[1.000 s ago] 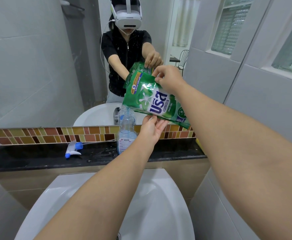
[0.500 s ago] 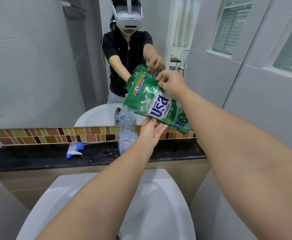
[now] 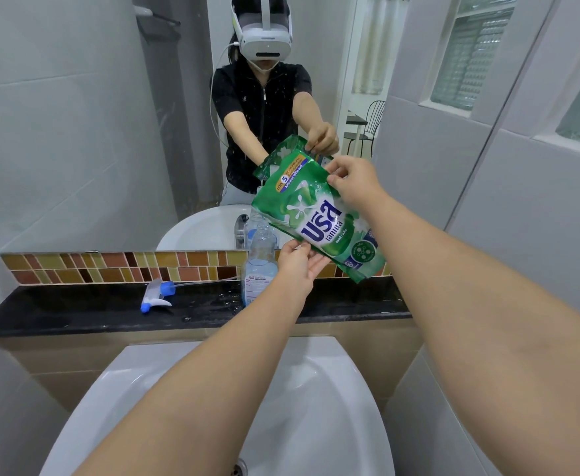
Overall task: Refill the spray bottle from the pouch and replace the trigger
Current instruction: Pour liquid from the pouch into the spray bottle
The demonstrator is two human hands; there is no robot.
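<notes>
A green refill pouch (image 3: 311, 218) hangs tilted above the clear spray bottle (image 3: 259, 269), its low corner just over the bottle's uncapped neck. My right hand (image 3: 354, 182) pinches the pouch's upper edge. My left hand (image 3: 299, 264) supports the pouch from underneath, right beside the bottle. The bottle stands upright on the black ledge (image 3: 75, 310) and holds a little bluish liquid. The white and blue trigger head (image 3: 158, 295) lies on the ledge to the left, with its dip tube stretched toward the bottle.
A white basin (image 3: 316, 407) sits below the ledge, under both my forearms. A mirror (image 3: 75, 132) above the tiled strip reflects a person and the pouch. A grey tiled wall (image 3: 522, 235) closes in on the right.
The pouch has dropped a little and tipped more toward the bottle's neck, with both hands following it. The bottle and the trigger head have stayed put.
</notes>
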